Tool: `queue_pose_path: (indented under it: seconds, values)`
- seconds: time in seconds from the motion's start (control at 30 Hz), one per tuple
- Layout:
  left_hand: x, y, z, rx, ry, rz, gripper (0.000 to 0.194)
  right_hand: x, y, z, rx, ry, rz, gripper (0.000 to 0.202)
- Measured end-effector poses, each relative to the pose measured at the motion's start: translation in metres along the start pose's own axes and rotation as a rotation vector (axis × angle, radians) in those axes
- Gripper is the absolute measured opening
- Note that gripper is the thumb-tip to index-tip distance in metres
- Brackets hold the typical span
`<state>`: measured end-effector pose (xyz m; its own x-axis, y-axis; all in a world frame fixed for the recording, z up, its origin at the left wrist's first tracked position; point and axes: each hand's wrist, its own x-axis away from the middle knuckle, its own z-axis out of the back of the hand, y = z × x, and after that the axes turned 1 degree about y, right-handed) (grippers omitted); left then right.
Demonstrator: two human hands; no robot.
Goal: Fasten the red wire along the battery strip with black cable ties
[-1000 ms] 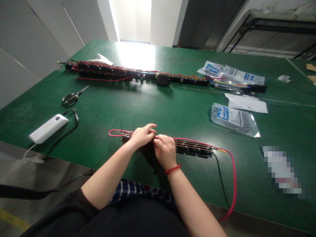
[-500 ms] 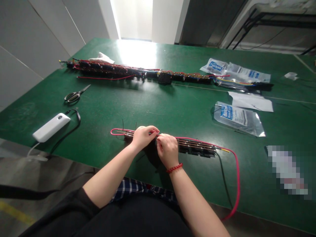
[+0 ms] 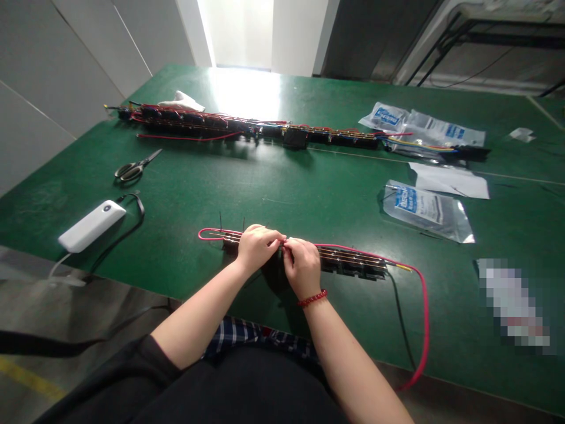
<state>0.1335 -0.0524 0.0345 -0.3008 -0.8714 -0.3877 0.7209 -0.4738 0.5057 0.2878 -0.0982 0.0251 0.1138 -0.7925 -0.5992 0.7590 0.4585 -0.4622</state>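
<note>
A black strip assembly point(image 3: 353, 263) with thin wires along its top lies near the table's front edge. A red cable point(image 3: 425, 318) runs along it, loops at its left end and hangs past the table edge on the right. My left hand point(image 3: 257, 248) is closed over the middle of the strip, fingertips pinched. Right beside it, my right hand point(image 3: 302, 266), with a red bead bracelet at the wrist, is closed too, its fingertips meeting the left ones. What the fingertips pinch is too small to make out. Thin black ties stick up from the strip's left part.
On the green table point(image 3: 198, 188) are scissors point(image 3: 132, 171), a white device point(image 3: 92, 227) with a cable, and a long wired assembly point(image 3: 295, 138) across the back. Plastic bags point(image 3: 428, 209) and white paper point(image 3: 450, 179) lie at the right. A white glove point(image 3: 182, 101) lies behind the assembly.
My left hand's fingers have closed together more, and my right hand has shifted very slightly to the right. The strip and the red cable look almost the same.
</note>
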Motion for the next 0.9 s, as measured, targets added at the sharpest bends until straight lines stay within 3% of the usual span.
queue_pose_path:
  seconds: [0.9]
  values:
    - [0.0057, -0.0034, 0.0006, 0.006, -0.009, -0.104, 0.020, -0.0005, -0.0019, -0.0004, 0.014, -0.023, -0.029, 0.007]
